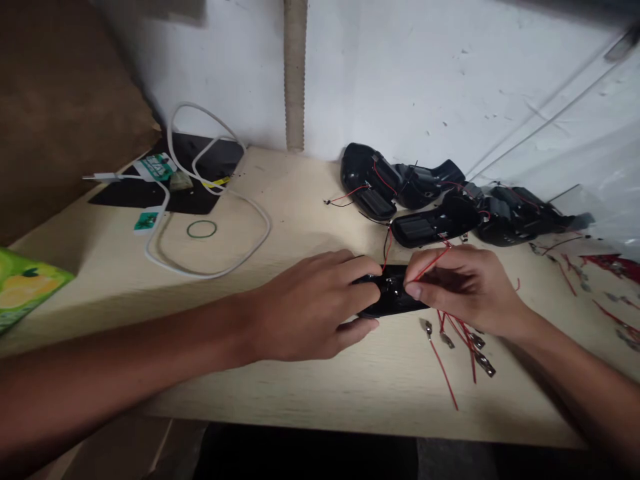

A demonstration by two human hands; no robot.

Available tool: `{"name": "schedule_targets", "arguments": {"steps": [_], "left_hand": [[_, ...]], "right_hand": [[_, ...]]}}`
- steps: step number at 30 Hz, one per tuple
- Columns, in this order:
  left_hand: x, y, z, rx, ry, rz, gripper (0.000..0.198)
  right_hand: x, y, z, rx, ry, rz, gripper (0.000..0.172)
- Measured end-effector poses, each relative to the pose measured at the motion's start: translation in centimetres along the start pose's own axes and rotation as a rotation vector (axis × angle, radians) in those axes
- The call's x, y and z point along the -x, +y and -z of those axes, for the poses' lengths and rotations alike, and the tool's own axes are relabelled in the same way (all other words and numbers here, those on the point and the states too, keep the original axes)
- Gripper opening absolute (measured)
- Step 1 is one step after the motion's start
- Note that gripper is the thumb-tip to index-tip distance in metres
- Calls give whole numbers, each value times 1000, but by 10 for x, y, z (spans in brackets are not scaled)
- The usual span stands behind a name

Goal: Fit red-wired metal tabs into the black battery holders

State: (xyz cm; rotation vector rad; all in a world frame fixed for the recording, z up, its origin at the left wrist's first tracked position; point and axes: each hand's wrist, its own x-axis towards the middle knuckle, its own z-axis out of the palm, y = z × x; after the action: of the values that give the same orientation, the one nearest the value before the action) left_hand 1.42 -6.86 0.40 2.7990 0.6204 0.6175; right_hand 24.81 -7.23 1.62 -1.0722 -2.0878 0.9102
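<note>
A black plastic housing (399, 301) lies on the table, with small metal parts showing inside it. My left hand (320, 300) grips its left end, thumb on the near edge and fingers over the top. Above the right end, my right hand (460, 283) pinches a thin red wire (431, 265) between thumb and forefinger; the wire's lower tip is hidden by the fingers. Below the right hand lie several red wires with metal contact clips (484, 363). Just behind the housing, a red and a black wire (387, 247) rise toward another black housing.
Several black housings with wires (435, 217) stand along the wall. More red wires with clips (625, 320) lie at the far right. A white cable (267, 230), a green rubber band (201, 229) and a black sheet (125, 193) are at left. A green packet (30, 287) sits at the left edge.
</note>
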Motion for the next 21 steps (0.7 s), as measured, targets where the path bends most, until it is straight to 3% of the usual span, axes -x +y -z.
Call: {"name": "schedule_targets", "arguments": {"steps": [8, 21], "left_hand": [[0, 1, 0, -3, -2, 1, 20], [-1, 2, 1, 18, -5, 12, 20]], "right_hand": [[3, -2, -5, 121, -45, 145, 9], [2, 1, -1, -2, 17, 20, 9]]}}
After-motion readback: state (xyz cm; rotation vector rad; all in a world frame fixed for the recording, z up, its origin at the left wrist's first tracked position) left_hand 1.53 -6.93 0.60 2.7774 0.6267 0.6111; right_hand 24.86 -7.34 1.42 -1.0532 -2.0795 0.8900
